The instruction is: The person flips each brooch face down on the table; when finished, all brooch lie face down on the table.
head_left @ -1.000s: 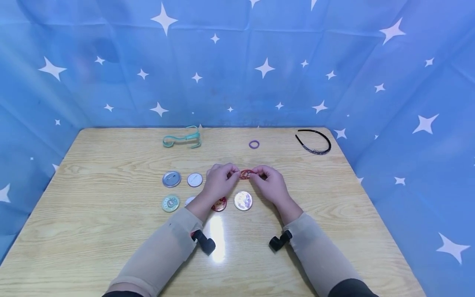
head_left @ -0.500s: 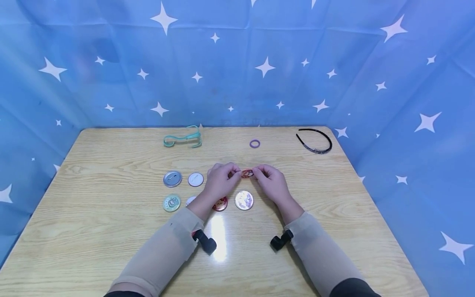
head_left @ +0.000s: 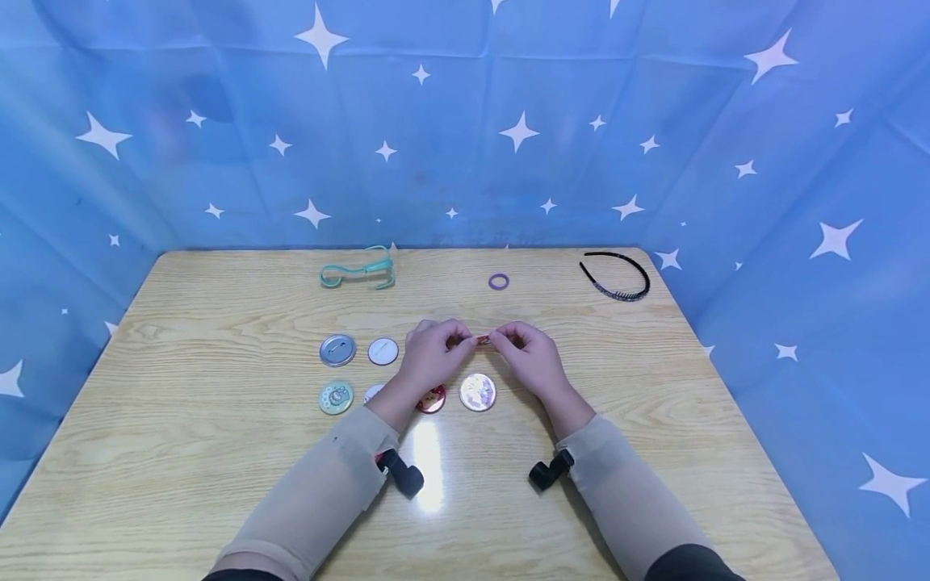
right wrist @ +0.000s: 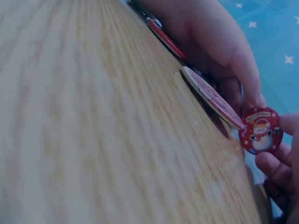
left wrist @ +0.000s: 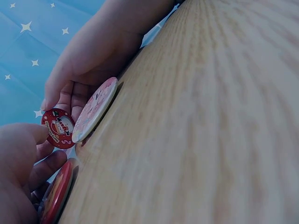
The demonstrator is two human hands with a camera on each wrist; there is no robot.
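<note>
While a blue curtain (head_left: 450,97) printed with white stars fills the background, a pale wood-grain table (head_left: 218,476) spreads beneath the left hand (head_left: 433,351) and the right hand (head_left: 532,357). Toward its far edge lie a black headband (head_left: 626,297) and a curled teal band (head_left: 376,266); nearer are a shiny pale badge (head_left: 478,392), a grey pin-back badge (head_left: 337,350), a green badge (head_left: 337,398), a glossy red badge (head_left: 434,399) and a white badge (head_left: 383,351); farther off is a purple ring (head_left: 498,282). Just beyond the shiny pale badge, both hands pinch opposite edges of a small snowman badge (right wrist: 260,130). Both wrist views show its snowman picture; the head view catches only a narrow red strip. Half a second ago, that view showed a wider oval of its face, and the gap between the hands is narrower now.
</note>
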